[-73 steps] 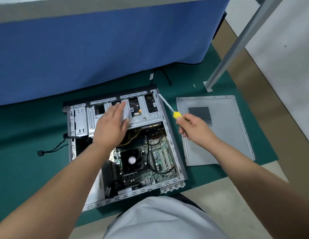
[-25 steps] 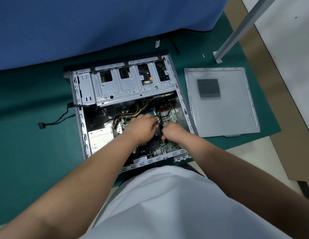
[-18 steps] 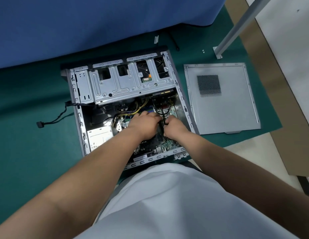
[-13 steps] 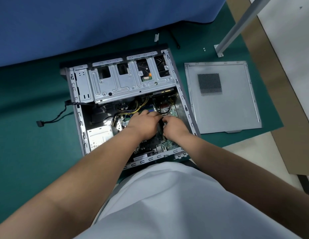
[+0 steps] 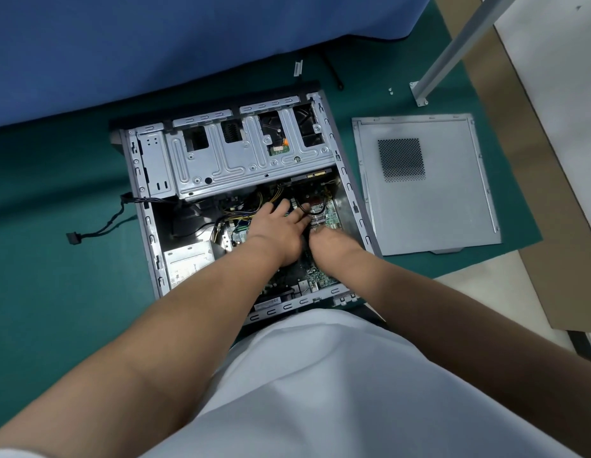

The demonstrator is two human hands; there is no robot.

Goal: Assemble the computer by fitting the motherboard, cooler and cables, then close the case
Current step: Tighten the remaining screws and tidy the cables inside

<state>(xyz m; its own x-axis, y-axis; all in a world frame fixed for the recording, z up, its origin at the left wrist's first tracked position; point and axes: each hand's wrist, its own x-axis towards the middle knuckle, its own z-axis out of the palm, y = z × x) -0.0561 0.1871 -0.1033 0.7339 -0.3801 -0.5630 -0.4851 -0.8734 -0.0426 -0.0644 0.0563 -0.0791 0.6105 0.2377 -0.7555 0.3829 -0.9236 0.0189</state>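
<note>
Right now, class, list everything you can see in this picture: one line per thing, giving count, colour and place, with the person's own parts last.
Computer case: one, grey metal, open, lying on the green mat.
Motherboard: one, green, inside the case, partly hidden by the hands.
Drive cage: one, silver, far end of the case.
Power supply: one, silver, near-left corner of the case.
Side panel: one, grey with a mesh vent, flat on the mat, right of the case.
Loose cable: one, black, trailing out of the case's left side.
Green mat: one, under everything.
Blue cloth: one, hanging behind the case.
Metal leg: one, grey, far right.
Left hand: fingers spread over the motherboard.
Right hand: inside the case beside it; fingers hidden.
</note>
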